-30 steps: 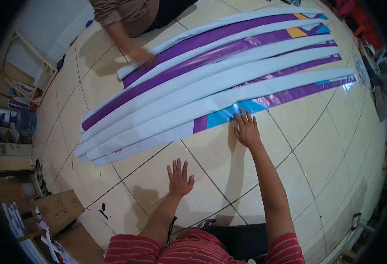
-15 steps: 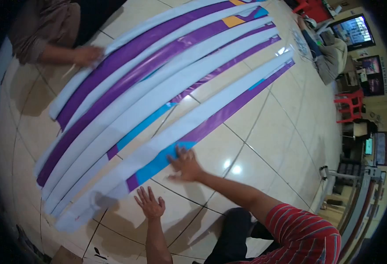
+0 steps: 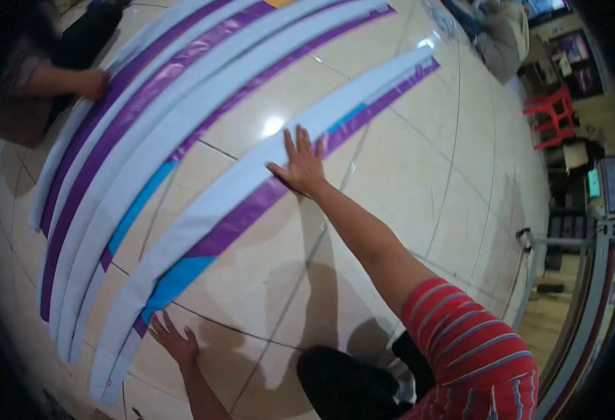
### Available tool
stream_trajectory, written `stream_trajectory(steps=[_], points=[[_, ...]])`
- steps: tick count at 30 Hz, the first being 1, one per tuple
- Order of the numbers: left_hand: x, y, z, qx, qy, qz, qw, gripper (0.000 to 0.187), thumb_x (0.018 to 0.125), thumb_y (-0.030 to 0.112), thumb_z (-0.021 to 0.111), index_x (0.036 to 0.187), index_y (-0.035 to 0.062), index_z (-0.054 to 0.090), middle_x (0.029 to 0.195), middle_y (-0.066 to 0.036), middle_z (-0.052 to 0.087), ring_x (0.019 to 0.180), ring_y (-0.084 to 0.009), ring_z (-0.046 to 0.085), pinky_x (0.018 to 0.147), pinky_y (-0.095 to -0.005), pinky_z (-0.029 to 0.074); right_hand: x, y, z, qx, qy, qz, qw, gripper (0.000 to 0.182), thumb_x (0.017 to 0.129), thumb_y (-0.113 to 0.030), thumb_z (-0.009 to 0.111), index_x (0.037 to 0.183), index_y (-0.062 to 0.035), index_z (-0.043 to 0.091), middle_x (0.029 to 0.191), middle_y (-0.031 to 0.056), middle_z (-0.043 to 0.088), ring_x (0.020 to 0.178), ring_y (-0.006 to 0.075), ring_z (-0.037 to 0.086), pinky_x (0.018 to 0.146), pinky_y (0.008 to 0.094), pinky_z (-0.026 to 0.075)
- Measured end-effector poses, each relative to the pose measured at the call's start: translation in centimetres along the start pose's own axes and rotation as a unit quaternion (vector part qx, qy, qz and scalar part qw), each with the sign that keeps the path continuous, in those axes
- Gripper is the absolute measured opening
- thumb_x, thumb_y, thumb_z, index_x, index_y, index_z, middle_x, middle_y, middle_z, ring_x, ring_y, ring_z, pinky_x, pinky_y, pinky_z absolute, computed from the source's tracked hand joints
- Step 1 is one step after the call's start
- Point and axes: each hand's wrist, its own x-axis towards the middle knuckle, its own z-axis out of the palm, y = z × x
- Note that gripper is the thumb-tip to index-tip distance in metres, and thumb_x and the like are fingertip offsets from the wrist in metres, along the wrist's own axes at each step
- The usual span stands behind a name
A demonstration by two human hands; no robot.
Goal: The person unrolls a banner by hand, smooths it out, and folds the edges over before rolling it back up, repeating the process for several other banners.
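Observation:
A long folded strip of white, purple and blue sheet (image 3: 244,178) lies diagonally on the tiled floor. My right hand (image 3: 303,165) rests on its middle part with the fingers spread. Near the strip's lower end, my left hand (image 3: 174,341) touches the edge by the blue part, its fingers apart. Beyond it, several similar long strips (image 3: 122,168) in white, purple and blue lie side by side, curving toward the upper right.
At the upper left, another person's hand (image 3: 95,83) is on the farthest strips. A red plastic chair (image 3: 551,117) and a metal-framed machine (image 3: 598,280) stand at the right. Another person (image 3: 501,42) is seated at the upper right.
My right hand has moved up along the strip onto its white part. My left hand has reached the strip's lower edge. The nearest strip now lies farther from the others.

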Motion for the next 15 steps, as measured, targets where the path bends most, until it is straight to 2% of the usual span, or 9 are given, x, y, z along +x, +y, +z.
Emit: stream_trajectory(steps=[3,5,6,7,10,12,13,14,15], points=[[-1.5,0.7,1.8,0.149,0.167,-0.079,0.971,0.062,0.094,0.031,0.049,0.144,-0.0007,0.035,0.149,-0.024,0.032,0.140,-0.0423,0.028,0.111,-0.0617,0.021,-3.3,2.8,-0.7,0.007,-0.039,0.025,0.999,0.103,0.083,-0.078,0.040,0.156,-0.0101,0.010,0.160,0.0213,0.007,0.150,0.0323,0.007,0.114,0.0653,0.007],[-5.2,3.3,4.7,0.108,0.179,-0.120,0.971,0.063,0.094,0.031,0.050,0.146,-0.0006,0.033,0.150,-0.024,0.031,0.141,-0.0412,0.027,0.112,-0.0599,0.020,-7.4,6.1,-2.2,-0.027,-0.046,0.043,0.998,0.106,0.080,-0.077,0.047,0.155,-0.0104,0.013,0.160,0.0208,0.010,0.149,0.0324,0.008,0.112,0.0676,0.012],[-7.8,5.1,5.7,0.050,0.177,-0.157,0.970,0.065,0.094,0.030,0.052,0.147,-0.0006,0.031,0.151,-0.024,0.030,0.141,-0.0402,0.027,0.112,-0.0581,0.020,-10.2,9.5,-0.8,0.169,-0.014,0.053,0.984,0.109,0.076,-0.077,0.053,0.155,-0.0100,0.017,0.159,0.0213,0.012,0.149,0.0343,0.010,0.111,0.0654,0.019],[-10.6,9.9,6.5,0.068,0.143,-0.218,0.963,0.067,0.094,0.030,0.053,0.149,-0.0006,0.029,0.152,-0.024,0.029,0.142,-0.0396,0.026,0.113,-0.0560,0.020,-13.4,12.7,-1.0,0.081,-0.027,0.062,0.994,0.110,0.074,-0.076,0.057,0.154,-0.0089,0.021,0.159,0.0224,0.013,0.148,0.0368,0.012,0.112,0.0589,0.026],[-15.9,22.3,6.4,0.082,0.093,-0.372,0.920,0.075,0.094,0.035,0.057,0.151,0.0000,0.024,0.155,-0.025,0.023,0.145,-0.0395,0.021,0.115,-0.0510,0.020,-23.8,26.4,-1.5,0.086,-0.014,0.076,0.993,0.105,0.079,-0.063,0.066,0.153,-0.0045,0.019,0.160,0.0214,0.011,0.148,0.0364,0.011,0.119,0.0502,0.011],[-14.4,23.7,5.2,0.011,0.133,-0.489,0.862,0.076,0.094,0.038,0.057,0.151,-0.0002,0.024,0.157,-0.025,0.016,0.146,-0.0401,0.018,0.115,-0.0531,0.016,-29.5,37.4,-2.0,0.046,-0.053,0.114,0.991,0.106,0.081,-0.050,0.071,0.154,-0.0022,0.011,0.160,0.0208,0.010,0.149,0.0347,0.006,0.120,0.0473,0.007],[-14.4,24.1,5.0,0.000,0.150,-0.474,0.868,0.073,0.096,0.032,0.058,0.153,0.0053,0.020,0.159,-0.024,0.010,0.145,-0.0418,0.014,0.116,-0.0541,0.016,-30.7,43.8,-2.4,0.102,-0.041,0.098,0.989,0.103,0.083,-0.042,0.072,0.154,-0.0007,0.009,0.160,0.0216,0.007,0.149,0.0350,0.005,0.120,0.0471,0.005],[-15.2,22.7,7.7,-0.107,0.227,-0.443,0.861,0.075,0.095,0.030,0.060,0.153,0.0043,0.020,0.159,-0.025,0.010,0.145,-0.0428,0.015,0.116,-0.0529,0.017,-30.4,51.4,-1.6,0.026,-0.054,0.091,0.994,0.098,0.087,-0.037,0.070,0.153,0.0002,0.009,0.160,0.0225,0.006,0.149,0.0358,0.005,0.120,0.0477,0.005],[-14.8,23.0,6.8,-0.125,0.233,-0.428,0.864,0.073,0.095,0.036,0.055,0.152,0.0029,0.023,0.157,-0.026,0.014,0.146,-0.0416,0.014,0.115,-0.0582,0.011,-29.5,59.1,-0.7,-0.056,-0.035,-0.022,0.998,0.093,0.090,-0.037,0.066,0.153,0.0004,0.009,0.160,0.0234,0.007,0.148,0.0368,0.006,0.120,0.0475,0.008]])
